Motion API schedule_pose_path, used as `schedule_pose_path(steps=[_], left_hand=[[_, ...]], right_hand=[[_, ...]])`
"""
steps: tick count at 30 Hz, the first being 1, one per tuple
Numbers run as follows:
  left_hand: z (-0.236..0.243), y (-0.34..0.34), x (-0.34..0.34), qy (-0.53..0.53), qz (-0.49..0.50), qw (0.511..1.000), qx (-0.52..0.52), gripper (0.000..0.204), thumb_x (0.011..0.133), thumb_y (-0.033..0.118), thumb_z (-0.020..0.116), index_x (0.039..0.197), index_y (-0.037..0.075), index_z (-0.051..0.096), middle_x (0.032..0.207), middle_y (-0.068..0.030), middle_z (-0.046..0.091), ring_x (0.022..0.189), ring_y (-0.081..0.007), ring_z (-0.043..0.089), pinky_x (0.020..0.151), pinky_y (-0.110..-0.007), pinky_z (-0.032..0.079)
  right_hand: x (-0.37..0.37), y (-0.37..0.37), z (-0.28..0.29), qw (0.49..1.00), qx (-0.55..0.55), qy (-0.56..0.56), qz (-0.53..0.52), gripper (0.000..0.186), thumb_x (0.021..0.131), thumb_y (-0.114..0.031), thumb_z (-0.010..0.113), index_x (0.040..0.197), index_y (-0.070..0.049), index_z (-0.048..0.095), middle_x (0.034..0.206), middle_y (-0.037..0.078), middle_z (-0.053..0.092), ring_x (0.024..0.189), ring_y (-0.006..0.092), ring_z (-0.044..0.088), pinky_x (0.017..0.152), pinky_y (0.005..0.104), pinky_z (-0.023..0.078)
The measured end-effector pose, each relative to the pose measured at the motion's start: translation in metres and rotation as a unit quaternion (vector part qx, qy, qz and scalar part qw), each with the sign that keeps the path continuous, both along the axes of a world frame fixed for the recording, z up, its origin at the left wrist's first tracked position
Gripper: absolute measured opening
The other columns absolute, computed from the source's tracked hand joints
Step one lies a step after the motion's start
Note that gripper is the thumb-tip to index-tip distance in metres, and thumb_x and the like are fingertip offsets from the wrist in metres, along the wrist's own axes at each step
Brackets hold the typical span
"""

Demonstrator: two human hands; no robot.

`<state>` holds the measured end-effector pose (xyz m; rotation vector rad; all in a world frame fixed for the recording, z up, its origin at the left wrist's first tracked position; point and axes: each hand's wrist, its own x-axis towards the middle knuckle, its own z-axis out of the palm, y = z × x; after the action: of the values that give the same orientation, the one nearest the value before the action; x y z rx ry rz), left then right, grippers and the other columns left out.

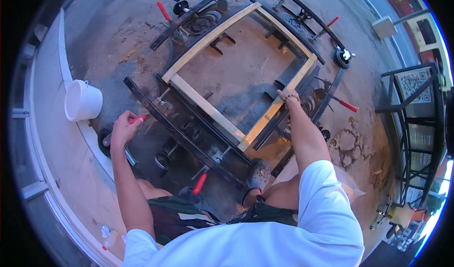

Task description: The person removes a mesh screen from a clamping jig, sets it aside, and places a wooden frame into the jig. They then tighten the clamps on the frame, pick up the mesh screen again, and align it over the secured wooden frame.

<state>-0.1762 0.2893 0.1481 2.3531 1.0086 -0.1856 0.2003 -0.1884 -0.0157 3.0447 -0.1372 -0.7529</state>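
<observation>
A rectangular wooden frame (205, 106) lies within a clamping jig of dark metal bars (150, 107). My left hand (123, 131) is closed around the red handle (137, 119) of a toggle clamp at the jig's near left bar. On the frame's right-hand slat, close to its middle, rests my right hand (290, 96), its fingers curled over the wood. Another red-handled clamp (200, 183) sits on the near bar, by my feet. To the right of the frame, a further red clamp handle (347, 105) sticks outward from the jig.
A white bucket (83, 101) stands at the left by a pale ledge (71, 158). Caster wheels (341, 58) and more clamps surround the jig. A black metal rack (416, 120) is at the right. A clear bottle (109, 236) lies at the lower left.
</observation>
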Motion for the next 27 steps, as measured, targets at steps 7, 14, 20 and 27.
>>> schedule_pose_path(steps=[7, 14, 20, 27], left_hand=[[-0.002, 0.002, -0.008, -0.006, 0.011, 1.000, 0.019, 0.035, 0.079, 0.028, 0.072, 0.098, 0.001, 0.063, 0.092, -0.0195, 0.067, 0.087, -0.0312, 0.065, 0.079, -0.040, 0.049], [0.028, -0.035, 0.036, -0.189, -0.028, 0.969, 0.159, 0.034, 0.079, 0.024, 0.072, 0.102, 0.002, 0.062, 0.093, -0.0169, 0.064, 0.086, -0.0313, 0.064, 0.076, -0.041, 0.050], [-0.031, -0.069, 0.195, -0.145, -0.206, 0.966, 0.063, 0.045, 0.079, 0.029, 0.072, 0.111, 0.001, 0.058, 0.108, -0.0187, 0.060, 0.103, -0.0333, 0.060, 0.086, -0.041, 0.048], [-0.160, -0.041, 0.269, 0.016, -0.145, 0.970, 0.193, 0.069, 0.080, 0.028, 0.072, 0.135, 0.006, 0.037, 0.131, -0.0211, 0.045, 0.117, -0.0429, 0.050, 0.093, -0.053, 0.045]], right_hand=[[-0.001, 0.011, 0.001, 0.981, 0.038, -0.028, -0.186, 0.080, 0.073, -0.055, 0.072, 0.128, -0.001, 0.050, 0.131, 0.017, 0.056, 0.118, 0.0307, 0.057, 0.097, 0.0419, 0.048], [-0.004, 0.010, -0.004, 0.976, 0.053, -0.044, -0.206, 0.080, 0.070, -0.042, 0.078, 0.125, 0.002, 0.040, 0.125, 0.019, 0.058, 0.114, 0.0324, 0.059, 0.094, 0.0420, 0.050], [-0.008, 0.003, 0.002, 0.969, 0.082, -0.040, -0.229, 0.078, 0.073, -0.036, 0.075, 0.131, 0.001, 0.037, 0.123, 0.020, 0.059, 0.115, 0.0324, 0.059, 0.096, 0.0412, 0.049], [-0.004, 0.003, -0.001, 0.973, 0.093, -0.021, -0.212, 0.095, 0.074, -0.033, 0.073, 0.143, 0.001, 0.018, 0.126, 0.023, 0.057, 0.115, 0.0349, 0.058, 0.097, 0.0424, 0.048]])
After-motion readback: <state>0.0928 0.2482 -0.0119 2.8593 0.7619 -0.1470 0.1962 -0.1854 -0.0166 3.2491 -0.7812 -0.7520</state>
